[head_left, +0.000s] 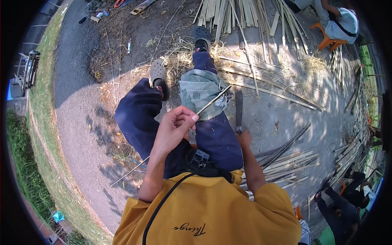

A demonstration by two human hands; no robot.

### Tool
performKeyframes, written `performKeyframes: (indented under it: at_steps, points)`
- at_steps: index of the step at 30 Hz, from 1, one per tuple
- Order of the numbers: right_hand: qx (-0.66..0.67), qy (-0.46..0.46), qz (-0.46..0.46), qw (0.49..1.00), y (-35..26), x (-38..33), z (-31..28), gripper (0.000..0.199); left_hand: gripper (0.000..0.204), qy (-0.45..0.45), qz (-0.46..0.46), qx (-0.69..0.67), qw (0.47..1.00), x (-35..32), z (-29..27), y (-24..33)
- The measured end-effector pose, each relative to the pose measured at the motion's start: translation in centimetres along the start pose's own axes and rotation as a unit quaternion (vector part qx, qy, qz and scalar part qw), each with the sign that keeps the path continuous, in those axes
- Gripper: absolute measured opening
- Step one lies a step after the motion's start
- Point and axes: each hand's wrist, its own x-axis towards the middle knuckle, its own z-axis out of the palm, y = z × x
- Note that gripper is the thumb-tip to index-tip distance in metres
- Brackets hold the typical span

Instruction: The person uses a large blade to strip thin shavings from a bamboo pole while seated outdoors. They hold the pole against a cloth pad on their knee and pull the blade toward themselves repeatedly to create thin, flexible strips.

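while i sit, my left hand [173, 128] near the middle of the frame is pinched, thumb against fingers, on a thin strip [214, 99] that slants toward the upper right across the grey-green cloth [196, 87] draped over my navy trouser leg [218, 132]. its far tip ends just beside the dark blade of a long knife [239, 108], which points to the top of the frame, and my right hand [245, 139], right of centre, is wrapped around the knife's handle, though some of its fingers are hidden. my two hands are well apart. a thin stick [130, 171] shows at lower left past my left forearm [153, 171], in line with the strip; whether it is the same piece i cannot tell. pale slats [228, 16] fan out at the upper middle of the frame, and more pale lengths [286, 164] lie below and right of my right hand, near darker ones. curled shavings [179, 61] litter the ground [265, 114] around my grey clogs [157, 70]. at the upper right a person [342, 27] sits on an orange stool [326, 40].
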Motion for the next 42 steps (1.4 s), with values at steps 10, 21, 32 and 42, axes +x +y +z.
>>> performKeyframes:
  at_steps: [10, 21, 32, 42]
  points:
    - [-0.025, 0.025, -0.011, 0.999, -1.2, 0.0, 0.1, 0.081, 0.016, 0.028, 0.011, 0.017, 0.999, -0.1, 0.0, -0.8]
    - [0.168, 0.078, -0.080, 0.979, -1.7, -2.4, -3.0, 0.069, 0.013, 0.013, 0.030, -0.018, 0.999, 1.1, 0.2, -2.1]
    - [0.574, 0.061, -0.154, 0.802, -3.2, -11.3, -14.4, 0.057, 0.016, 0.060, 0.048, 0.002, 0.997, 1.5, 1.2, -4.4]
    - [0.342, 0.101, -0.501, 0.789, -16.3, -18.4, -28.9, 0.044, 0.018, 0.020, 0.000, -0.086, 0.996, 3.0, 1.0, -4.6]
